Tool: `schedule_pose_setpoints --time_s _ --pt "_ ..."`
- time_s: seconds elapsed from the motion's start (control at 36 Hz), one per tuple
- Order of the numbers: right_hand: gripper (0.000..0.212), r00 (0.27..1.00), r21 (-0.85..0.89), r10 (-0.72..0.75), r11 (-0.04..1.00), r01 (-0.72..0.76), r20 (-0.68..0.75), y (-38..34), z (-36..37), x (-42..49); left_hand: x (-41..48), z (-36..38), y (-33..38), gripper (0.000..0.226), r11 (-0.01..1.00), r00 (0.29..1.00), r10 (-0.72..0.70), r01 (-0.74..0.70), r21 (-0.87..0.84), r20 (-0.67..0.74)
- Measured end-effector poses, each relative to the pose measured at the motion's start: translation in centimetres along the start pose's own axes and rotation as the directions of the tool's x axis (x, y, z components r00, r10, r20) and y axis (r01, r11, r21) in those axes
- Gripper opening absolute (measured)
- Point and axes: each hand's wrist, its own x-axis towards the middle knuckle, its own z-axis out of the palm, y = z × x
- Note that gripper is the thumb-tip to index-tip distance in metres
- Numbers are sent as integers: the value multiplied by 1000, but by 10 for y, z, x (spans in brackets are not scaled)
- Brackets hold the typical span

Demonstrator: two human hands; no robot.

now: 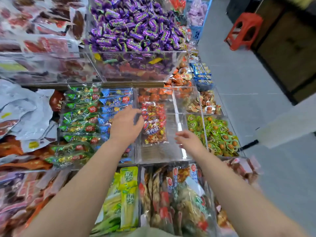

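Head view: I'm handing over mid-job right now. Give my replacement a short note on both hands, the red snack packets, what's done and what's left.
Left hand: open, fingers spread, reaching over the left wall of the clear bin. I cannot tell whether it touches the packets.
Right hand: open and empty, hovering over the bin's near right side.
Red snack packets: piled in the bin's left middle. The bin's near end is bare.
Done: neither hand holds a packet yet.
Left: probably grip the packets and shift them; where to is not shown.
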Motion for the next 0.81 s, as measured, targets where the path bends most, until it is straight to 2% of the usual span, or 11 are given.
schedule_pose_setpoints --time_s 0.06,0.14,0.22,0.31,0.36,0.42,0.47,0.53,0.61,0.72,0.81 --pt "14 998 30 -31 999 33 -58 5 -5 -24 -17 -3 13 22 994 998 53 -50 -95 25" --pt "14 977 141 -23 989 54 -214 19 -9 -61 -46 3 29 23 962 984 140 -108 -252 111" --pt "14 950 243 67 970 10 -304 44 -12 -100 -78 19 35 13 916 939 155 -21 -401 306" --pt "7 915 371 232 923 -101 -331 83 -8 -148 -110 40 33 24 904 863 167 60 -424 477" --pt "7 842 435 372 881 -188 -390 114 -2 -187 -134 54 30 30 913 800 170 92 -397 576" --pt "7 765 474 481 840 -262 -429 147 6 -229 -161 69 27 25 929 733 167 107 -353 660" --pt "7 697 543 597 765 -346 -397 177 18 -274 -187 83 23 16 951 667 149 106 -291 730" --pt "17 604 652 716 649 -392 -350 208 31 -318 -212 98 16 17 968 570 103 130 -214 815" --pt "26 467 778 835 491 -393 -291 250 53 -383 -252 120 7 29 981 398 -30 188 -50 917" --pt "22 337 886 930 276 -372 -148 294 86 -463 -299 137 1 27 974 260 -184 181 140 948" --pt "19 272 932 961 145 -332 -53 320 109 -513 -326 147 -2 27 974 176 -224 73 214 959"
